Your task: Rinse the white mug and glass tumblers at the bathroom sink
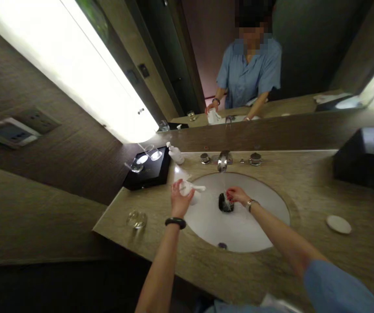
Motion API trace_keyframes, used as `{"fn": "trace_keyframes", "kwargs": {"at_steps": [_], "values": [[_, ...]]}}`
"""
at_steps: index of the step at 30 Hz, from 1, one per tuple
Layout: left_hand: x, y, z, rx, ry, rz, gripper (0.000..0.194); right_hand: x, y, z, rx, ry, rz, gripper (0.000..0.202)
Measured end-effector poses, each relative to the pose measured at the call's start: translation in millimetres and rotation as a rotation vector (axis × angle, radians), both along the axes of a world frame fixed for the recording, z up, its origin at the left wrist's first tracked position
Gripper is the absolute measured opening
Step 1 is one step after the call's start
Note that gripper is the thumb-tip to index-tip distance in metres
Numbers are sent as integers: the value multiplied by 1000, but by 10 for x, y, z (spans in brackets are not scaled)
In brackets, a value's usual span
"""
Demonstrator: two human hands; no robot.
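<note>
My left hand (pixel 181 199) is curled round a smooth white object (pixel 187 188) with a narrow, spout-like end pointing right, at the basin's left rim. Its exact kind is unclear. My right hand (pixel 237 195) reaches into the white oval sink (pixel 252 226), fingers drawn together at the edge of a small black object (pixel 225 205). Clear water runs from the chrome faucet (pixel 224 161) onto this object. The black object's kind cannot be made out, and splashing partly hides the fingertips.
A white pump bottle (pixel 175 154) stands behind the basin beside a black tray (pixel 154 171) with glassware. A clear glass (pixel 136 220) is at left. Tap handles (pixel 255 159) flank the faucet. Rightward are a white dish (pixel 338 224) and black tissue box (pixel 366 161). A mirror (pixel 203 65) rises behind.
</note>
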State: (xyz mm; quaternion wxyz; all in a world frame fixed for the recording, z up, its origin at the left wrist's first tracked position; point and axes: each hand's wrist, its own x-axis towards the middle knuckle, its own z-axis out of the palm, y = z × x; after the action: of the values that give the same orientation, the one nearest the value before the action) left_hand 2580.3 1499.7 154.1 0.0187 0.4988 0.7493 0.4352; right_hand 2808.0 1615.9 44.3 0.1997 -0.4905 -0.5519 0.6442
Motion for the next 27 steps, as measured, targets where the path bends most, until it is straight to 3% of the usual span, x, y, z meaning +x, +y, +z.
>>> {"fn": "trace_keyframes", "kwargs": {"at_steps": [4,8,11,15,17,19,22,25,27], "values": [[-594,-186,83,-57,66,146,63,72,23,-17,90,-195,-32,17],[-999,-299,-40,-129,45,168,66,-14,-154,-16,239,-355,125,18],[-1161,-323,-197,-128,3,125,64,-205,-354,29,385,-385,269,19],[-1210,-285,-327,-120,-96,55,64,-626,-460,131,535,-349,405,30],[-1205,-283,-292,-109,-145,11,75,-909,-418,279,614,-299,402,41],[-1210,-386,-172,-50,-193,-28,79,-1238,-402,542,717,-244,361,44],[-1319,-821,66,99,-238,-58,64,-1787,-615,1049,930,-125,322,33],[-1650,-1399,115,182,-299,54,51,-2380,-1118,1370,1087,-18,506,23],[-1935,-1681,-34,173,-480,176,53,-2775,-1474,1360,1166,-46,749,19]]}}
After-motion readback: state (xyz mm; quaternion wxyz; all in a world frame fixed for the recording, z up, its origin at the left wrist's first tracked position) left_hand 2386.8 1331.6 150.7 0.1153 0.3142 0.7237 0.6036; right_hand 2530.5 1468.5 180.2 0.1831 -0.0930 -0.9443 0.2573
